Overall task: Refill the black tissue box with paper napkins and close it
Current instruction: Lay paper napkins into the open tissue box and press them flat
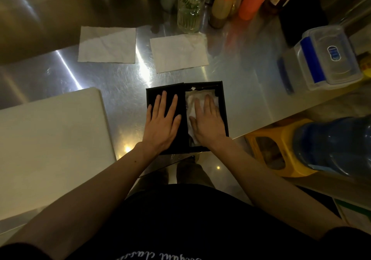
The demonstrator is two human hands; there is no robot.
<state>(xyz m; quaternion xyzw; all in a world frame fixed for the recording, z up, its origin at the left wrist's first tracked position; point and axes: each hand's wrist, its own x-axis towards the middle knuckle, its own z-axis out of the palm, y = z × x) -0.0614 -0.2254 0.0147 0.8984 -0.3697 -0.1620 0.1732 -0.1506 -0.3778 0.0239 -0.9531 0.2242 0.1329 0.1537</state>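
Head view: black tissue box (224,107) open at near edge of steel surface (112,79), lid (180,99) flat beside it. Right hand (208,122) open, pressing napkins (191,101) inside; left hand (161,125) open, flat on lid. Two napkins (107,45) (178,53) unloaded beyond. Judged partly filled; closing outstanding.

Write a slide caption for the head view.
Left hand flat on the black tissue box lid, right hand pressing napkins inside; two loose napkins beyond on the steel counter.
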